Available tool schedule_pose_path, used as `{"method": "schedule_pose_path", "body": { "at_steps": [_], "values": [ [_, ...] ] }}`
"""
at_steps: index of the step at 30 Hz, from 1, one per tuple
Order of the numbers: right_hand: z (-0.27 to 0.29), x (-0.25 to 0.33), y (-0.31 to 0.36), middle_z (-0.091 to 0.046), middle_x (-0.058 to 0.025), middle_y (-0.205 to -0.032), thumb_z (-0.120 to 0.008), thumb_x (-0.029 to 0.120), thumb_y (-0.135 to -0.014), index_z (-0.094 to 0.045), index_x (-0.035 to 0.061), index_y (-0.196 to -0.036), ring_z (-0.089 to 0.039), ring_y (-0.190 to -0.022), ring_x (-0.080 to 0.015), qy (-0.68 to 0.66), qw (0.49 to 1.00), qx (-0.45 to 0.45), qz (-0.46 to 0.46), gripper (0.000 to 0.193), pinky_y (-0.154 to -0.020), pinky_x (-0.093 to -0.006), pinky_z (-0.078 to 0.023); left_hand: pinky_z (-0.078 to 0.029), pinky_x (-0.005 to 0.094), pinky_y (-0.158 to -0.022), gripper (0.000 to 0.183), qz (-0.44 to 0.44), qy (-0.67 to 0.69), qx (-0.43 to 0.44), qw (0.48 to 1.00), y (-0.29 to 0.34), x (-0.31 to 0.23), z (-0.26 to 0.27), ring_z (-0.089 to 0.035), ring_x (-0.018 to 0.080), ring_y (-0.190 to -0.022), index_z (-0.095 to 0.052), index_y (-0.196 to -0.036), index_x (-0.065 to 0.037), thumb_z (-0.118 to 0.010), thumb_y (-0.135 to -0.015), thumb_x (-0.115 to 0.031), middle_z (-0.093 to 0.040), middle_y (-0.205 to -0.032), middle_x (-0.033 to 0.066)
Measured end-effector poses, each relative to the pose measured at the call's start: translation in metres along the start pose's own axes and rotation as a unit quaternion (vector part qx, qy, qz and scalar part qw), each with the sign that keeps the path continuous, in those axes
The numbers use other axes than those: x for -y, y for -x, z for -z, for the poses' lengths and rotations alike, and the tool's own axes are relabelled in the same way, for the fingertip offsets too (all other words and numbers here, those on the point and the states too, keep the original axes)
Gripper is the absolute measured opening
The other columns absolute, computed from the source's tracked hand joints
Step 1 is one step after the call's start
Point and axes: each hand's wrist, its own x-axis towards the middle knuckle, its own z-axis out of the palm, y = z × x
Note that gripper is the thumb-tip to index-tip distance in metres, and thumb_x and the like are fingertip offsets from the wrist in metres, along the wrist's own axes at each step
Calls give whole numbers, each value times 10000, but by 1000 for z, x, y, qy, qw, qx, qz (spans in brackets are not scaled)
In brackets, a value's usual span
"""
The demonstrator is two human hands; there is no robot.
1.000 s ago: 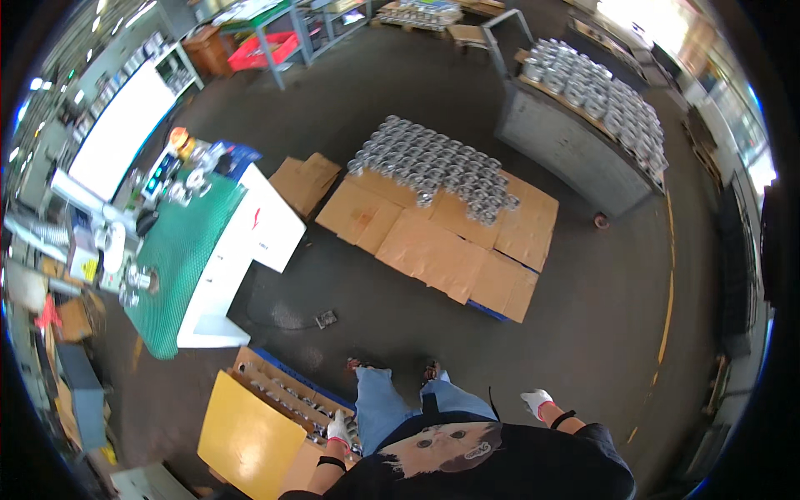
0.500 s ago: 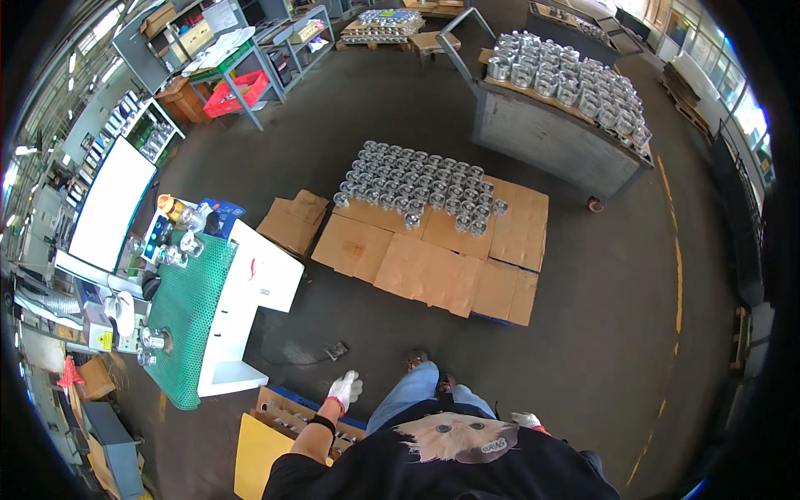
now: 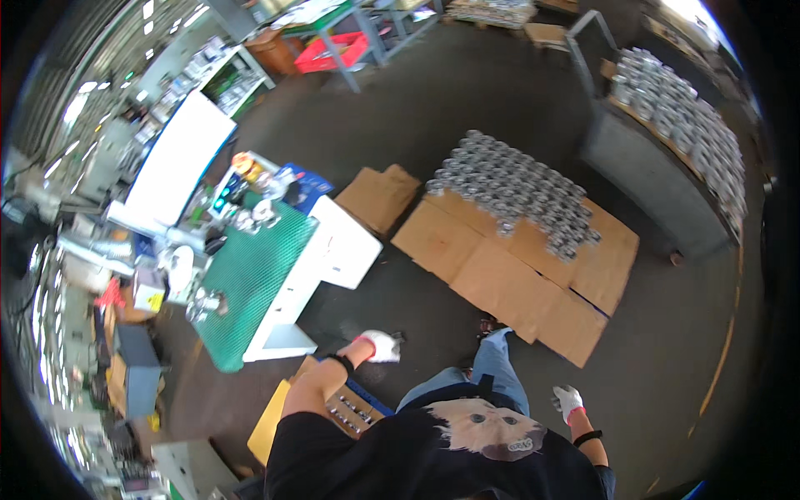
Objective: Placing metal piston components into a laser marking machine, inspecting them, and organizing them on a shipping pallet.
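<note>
My left hand (image 3: 382,346), in a white glove with a red cuff, hangs in front of the workbench's near end, above the floor. It is smeared by motion, so its fingers cannot be made out. My right hand (image 3: 567,400), gloved the same way, is held out over the floor to the right of my legs, its fingers apart and nothing visible in them. Beside my left arm, a cardboard box (image 3: 354,408) holds several small metal parts. Ahead, rows of shiny metal parts (image 3: 517,187) stand on flattened cardboard sheets (image 3: 500,279); neither hand touches them.
The white workbench with a green mat (image 3: 258,279) stands left, carrying a monitor (image 3: 179,158) and a few metal parts (image 3: 254,217). A grey cart (image 3: 654,175) loaded with metal parts is at the far right. A yellow panel (image 3: 268,421) lies beside the box.
My body has stepped forward and the view has turned left, so the bench and cardboard sheets appear further right. My right arm has swung out from my side into fuller view.
</note>
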Motion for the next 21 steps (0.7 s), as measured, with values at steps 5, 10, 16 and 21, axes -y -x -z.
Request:
{"method": "schedule_pose_path", "body": {
  "at_steps": [5,10,16,21],
  "values": [
    [5,52,-62,-580,-33,-668,-659,219,-865,-606,74,-991,-510,-492,-132,88,994,19,-64,199,-421,-283,-371,-498,409,-855,433,42,-8,-93,995,3,60,80,-638,326,-1001,-672,-1110,-119,-470,-888,-430,-678,-1076,130],
    [89,77,-203,-700,-72,-853,-609,419,-854,-666,100,-1057,-658,-759,-212,253,951,75,158,382,-666,-346,-511,-454,405,-936,399,90,187,-218,954,20,143,185,-620,302,-1002,-676,-1108,-165,-485,-892,-440,-669,-1099,111],
    [-63,336,-188,-588,-102,-1292,-567,587,-803,-537,149,-1307,-562,-1172,-296,586,756,164,241,668,-976,-381,-440,-505,415,-841,399,109,-102,-265,953,76,217,278,-652,321,-959,-668,-1090,-115,-521,-859,-406,-671,-1056,156],
    [-159,417,-203,-578,-141,-1298,-634,587,-753,-516,129,-1332,-542,-1199,-303,578,796,106,147,747,-990,-381,-434,-489,423,-885,417,-18,-56,-231,971,-54,259,344,-633,311,-1013,-650,-1144,-146,-519,-882,-443,-667,-1088,142]
  ]
}}
